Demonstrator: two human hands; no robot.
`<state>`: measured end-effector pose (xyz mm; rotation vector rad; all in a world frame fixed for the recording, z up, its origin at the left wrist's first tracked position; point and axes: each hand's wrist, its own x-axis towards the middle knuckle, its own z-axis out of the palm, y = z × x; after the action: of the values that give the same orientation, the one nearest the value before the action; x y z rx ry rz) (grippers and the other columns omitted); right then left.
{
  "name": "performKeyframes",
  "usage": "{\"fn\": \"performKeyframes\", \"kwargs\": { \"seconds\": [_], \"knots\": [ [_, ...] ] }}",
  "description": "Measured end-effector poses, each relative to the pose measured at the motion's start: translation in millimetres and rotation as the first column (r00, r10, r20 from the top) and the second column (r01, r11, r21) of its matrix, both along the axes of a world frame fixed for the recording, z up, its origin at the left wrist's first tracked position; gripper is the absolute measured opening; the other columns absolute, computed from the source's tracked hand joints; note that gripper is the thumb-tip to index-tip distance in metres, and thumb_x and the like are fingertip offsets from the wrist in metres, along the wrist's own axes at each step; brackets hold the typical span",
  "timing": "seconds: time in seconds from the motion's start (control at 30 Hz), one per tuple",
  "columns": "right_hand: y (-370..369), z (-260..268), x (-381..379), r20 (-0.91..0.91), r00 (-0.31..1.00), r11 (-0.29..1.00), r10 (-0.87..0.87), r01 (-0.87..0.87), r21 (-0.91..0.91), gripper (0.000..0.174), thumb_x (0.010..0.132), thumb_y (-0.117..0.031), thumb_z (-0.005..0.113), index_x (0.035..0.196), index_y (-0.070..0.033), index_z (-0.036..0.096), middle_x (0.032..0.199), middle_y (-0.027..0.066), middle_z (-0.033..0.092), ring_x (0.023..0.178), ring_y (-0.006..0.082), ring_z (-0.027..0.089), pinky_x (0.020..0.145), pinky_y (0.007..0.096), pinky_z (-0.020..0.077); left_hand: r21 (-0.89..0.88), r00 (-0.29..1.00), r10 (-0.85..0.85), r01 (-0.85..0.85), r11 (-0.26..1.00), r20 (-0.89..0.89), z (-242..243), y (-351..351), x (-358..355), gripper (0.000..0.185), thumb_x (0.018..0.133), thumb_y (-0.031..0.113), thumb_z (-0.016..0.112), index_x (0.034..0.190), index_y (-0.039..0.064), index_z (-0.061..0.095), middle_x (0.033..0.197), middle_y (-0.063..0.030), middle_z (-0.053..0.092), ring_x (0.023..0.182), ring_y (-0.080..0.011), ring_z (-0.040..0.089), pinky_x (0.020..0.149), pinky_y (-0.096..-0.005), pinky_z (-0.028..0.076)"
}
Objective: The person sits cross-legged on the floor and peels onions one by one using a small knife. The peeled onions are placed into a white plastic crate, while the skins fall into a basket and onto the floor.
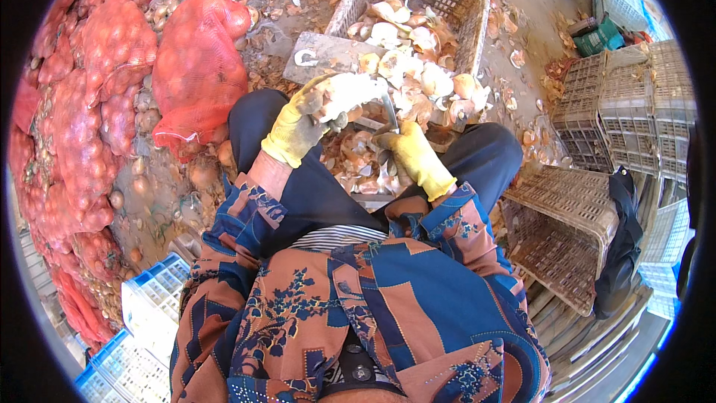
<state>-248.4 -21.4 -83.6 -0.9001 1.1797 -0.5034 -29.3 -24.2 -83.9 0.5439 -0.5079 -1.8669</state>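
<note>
My left hand (305,117), in a yellow glove with a dirty grey coating, is closed around a pale onion (341,95) that glares white in the sun. The yellow-gloved right hand (407,151) grips a knife (388,102), whose blade points up beside the onion's right side. Just beyond both hands, onions and loose skins (436,81) are heaped against a dirty plastic crate (481,22). A board with a white mark (306,59) lies at the crate's near left. More onion skins (358,151) lie between my knees, below the hands.
Red mesh sacks of onions (198,67) are piled on the left. Stacked plastic crates (626,106) stand at the right, with a tipped crate (559,224) nearer me and a dark cloth (621,246) beside it. White-and-blue crates (154,296) stand at the lower left. Skins litter the ground.
</note>
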Motion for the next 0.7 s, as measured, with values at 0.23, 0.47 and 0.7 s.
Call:
{"fn": "performKeyframes", "kwargs": {
  "seconds": [0.23,0.47,0.7],
  "knots": [
    [3,20,-2,0.256,0.944,0.977,-0.209,0.191,0.094,0.028,0.085,-0.019,0.058,0.095,0.006,0.064,0.067,0.0121,0.064,0.044,0.0154,0.053,0.039,0.0246,0.0414,0.122,0.987,-0.013,0.033,0.992,-0.16,7,-3,-6,0.051,0.084,0.045,0.065,0.115,0.005,0.058,0.109,-0.0122,0.063,0.088,-0.0258,0.06,0.071,-0.0385,0.052],
    [-5,7,11,0.447,0.786,0.898,-0.427,0.309,0.314,0.029,0.087,-0.024,0.058,0.102,0.001,0.057,0.069,0.0109,0.061,0.045,0.0187,0.054,0.039,0.0254,0.0439,0.153,0.989,-0.144,0.146,0.977,-0.023,-6,-1,-8,0.053,0.085,0.039,0.066,0.121,0.003,0.053,0.105,-0.0113,0.062,0.088,-0.0252,0.061,0.07,-0.0356,0.053],
    [-14,5,9,0.355,0.636,0.727,-0.686,0.579,0.368,0.014,0.081,-0.009,0.056,0.086,0.004,0.059,0.058,0.01,0.057,0.036,0.0205,0.049,0.032,0.0293,0.0395,0.217,0.922,-0.263,0.205,0.954,0.284,-4,-2,-13,0.062,0.087,0.043,0.062,0.133,0.005,0.045,0.1,-0.0101,0.062,0.079,-0.0212,0.063,0.064,-0.0312,0.051]
  ]
}}
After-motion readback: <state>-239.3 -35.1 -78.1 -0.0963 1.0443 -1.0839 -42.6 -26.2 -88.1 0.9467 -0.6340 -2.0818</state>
